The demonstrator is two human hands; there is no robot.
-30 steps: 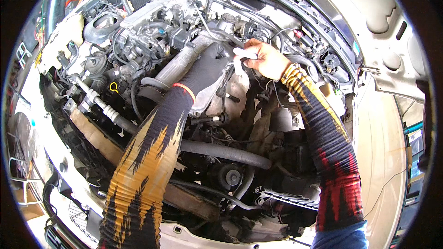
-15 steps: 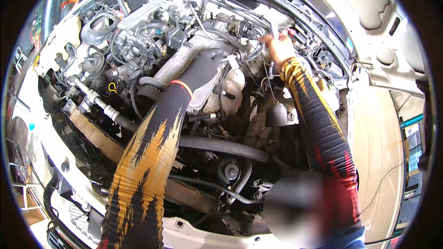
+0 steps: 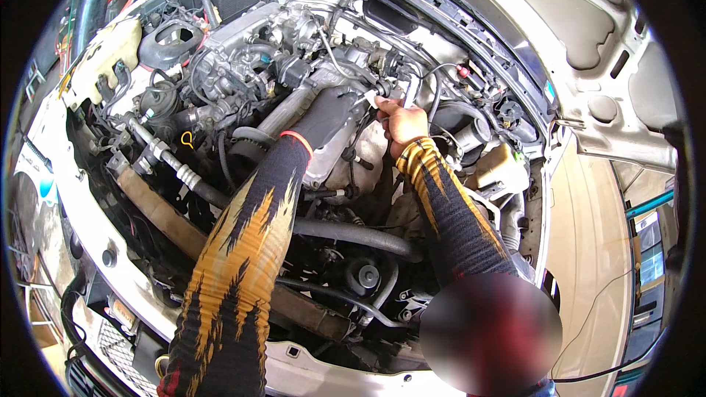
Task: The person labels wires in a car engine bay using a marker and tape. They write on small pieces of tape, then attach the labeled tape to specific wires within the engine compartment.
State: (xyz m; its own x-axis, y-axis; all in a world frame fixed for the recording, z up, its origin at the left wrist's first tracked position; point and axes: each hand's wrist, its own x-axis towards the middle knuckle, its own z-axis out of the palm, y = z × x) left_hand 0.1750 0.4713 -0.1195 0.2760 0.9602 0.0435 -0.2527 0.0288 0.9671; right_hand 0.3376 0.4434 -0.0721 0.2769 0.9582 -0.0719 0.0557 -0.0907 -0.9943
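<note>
The right hand (image 3: 403, 121) pinched a small white connector (image 3: 371, 98) atop the engine (image 3: 294, 66); the left hand (image 3: 323, 114) lay deep in the bay, its grip unclear, perhaps bracing.

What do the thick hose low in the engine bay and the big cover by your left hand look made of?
Thick hose: likely rubber, matte black and gently curved. Big cover by the left hand: dark, dull finish, probably plastic; hard to tell.

Hoses (image 3: 441, 99) and wiring crowd the right hand (image 3: 403, 122); open gap below beside the black pipe (image 3: 353, 234).
</note>
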